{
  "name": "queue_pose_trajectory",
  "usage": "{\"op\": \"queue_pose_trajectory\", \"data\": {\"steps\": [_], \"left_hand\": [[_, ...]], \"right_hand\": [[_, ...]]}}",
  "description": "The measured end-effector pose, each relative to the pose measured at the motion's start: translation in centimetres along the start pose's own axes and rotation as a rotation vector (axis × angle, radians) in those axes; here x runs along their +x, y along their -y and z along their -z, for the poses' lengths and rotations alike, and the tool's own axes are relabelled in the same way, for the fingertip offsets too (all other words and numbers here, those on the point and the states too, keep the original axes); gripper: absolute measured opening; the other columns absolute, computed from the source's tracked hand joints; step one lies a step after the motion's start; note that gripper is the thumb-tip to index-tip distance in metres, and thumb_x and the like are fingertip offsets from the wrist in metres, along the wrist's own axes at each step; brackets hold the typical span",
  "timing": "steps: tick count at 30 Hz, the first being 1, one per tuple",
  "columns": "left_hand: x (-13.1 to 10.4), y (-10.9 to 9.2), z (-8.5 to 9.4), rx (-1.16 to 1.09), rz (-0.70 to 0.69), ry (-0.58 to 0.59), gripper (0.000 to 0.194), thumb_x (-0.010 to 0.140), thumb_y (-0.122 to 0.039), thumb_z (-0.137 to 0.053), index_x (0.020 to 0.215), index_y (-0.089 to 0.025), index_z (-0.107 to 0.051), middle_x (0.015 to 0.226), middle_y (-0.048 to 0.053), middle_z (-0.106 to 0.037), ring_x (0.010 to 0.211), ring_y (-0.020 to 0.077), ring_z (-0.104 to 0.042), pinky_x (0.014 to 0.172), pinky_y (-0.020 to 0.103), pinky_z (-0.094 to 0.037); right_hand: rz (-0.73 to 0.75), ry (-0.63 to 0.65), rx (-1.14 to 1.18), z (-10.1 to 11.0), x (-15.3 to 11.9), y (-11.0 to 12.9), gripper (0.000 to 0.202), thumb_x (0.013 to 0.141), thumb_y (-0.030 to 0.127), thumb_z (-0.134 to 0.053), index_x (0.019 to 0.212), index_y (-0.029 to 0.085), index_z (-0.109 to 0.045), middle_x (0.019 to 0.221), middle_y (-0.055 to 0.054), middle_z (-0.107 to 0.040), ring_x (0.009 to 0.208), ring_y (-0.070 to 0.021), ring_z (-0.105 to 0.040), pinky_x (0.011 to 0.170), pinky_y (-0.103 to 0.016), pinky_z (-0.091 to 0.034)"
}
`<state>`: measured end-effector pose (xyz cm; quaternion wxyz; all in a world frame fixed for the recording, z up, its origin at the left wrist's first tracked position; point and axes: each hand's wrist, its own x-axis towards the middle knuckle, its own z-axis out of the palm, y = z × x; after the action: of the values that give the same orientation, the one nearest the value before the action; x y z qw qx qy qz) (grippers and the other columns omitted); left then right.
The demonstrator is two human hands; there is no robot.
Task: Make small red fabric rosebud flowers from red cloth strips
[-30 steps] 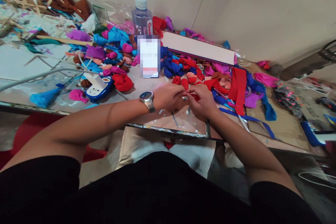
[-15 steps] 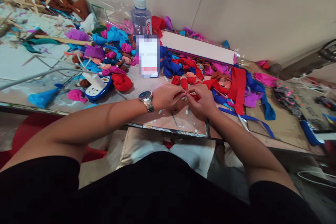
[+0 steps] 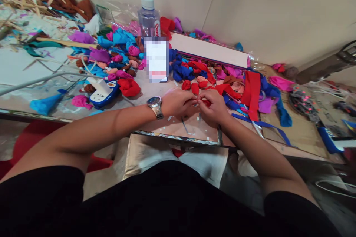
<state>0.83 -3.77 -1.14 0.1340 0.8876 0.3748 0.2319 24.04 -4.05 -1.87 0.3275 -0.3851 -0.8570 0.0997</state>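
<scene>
Over the table, my left hand [image 3: 178,102] and my right hand [image 3: 213,105] meet fingertip to fingertip. The left one has its fingers pinched, and what lies in the pinch is too small to make out. Thumb and forefinger of the right are pressed together, and a bit of red crepe paper [image 3: 206,103] shows in the curl of that hand. Just beyond the fingers lie a small red paper bud [image 3: 195,89] and another red bud [image 3: 186,84]. A metal wristwatch [image 3: 155,107] is on my left wrist.
Behind the hands stand a phone [image 3: 157,59] and a plastic bottle [image 3: 149,18]. A power strip [image 3: 103,95] with a cable, green-handled pliers [image 3: 41,44] and crumpled paper are on the left. A long white box [image 3: 208,50] lies behind; red strips [image 3: 251,94] and a wire bundle [image 3: 303,103] are right.
My fingertips have shifted slightly against each other, the left fingers curling a little lower. The things on the table stay where they were.
</scene>
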Motion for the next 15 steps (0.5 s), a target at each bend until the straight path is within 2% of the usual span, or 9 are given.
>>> {"op": "queue_pose_trajectory", "data": {"steps": [8,15], "left_hand": [[0.17,0.37,-0.10,-0.009,0.014,-0.019,0.035,0.108,-0.044,-0.055,0.112,-0.023,-0.083,0.097,0.008,-0.084,0.081,0.0207,-0.074,0.070,0.032,-0.043],[0.08,0.22,-0.20,-0.021,0.029,-0.017,0.032,0.106,-0.040,-0.058,0.116,-0.023,-0.082,0.101,0.009,-0.084,0.083,0.0224,-0.075,0.073,0.033,-0.046]], "right_hand": [[0.029,-0.040,-0.001,0.24,-0.11,-0.04,0.014,0.100,0.038,-0.064,0.095,0.026,-0.071,0.092,-0.005,-0.080,0.090,-0.0259,-0.070,0.088,-0.045,-0.050],[0.022,-0.008,-0.027,-0.01,-0.07,-0.30,0.011,0.099,0.033,-0.061,0.092,0.026,-0.065,0.090,-0.006,-0.076,0.089,-0.0263,-0.068,0.088,-0.045,-0.049]]}}
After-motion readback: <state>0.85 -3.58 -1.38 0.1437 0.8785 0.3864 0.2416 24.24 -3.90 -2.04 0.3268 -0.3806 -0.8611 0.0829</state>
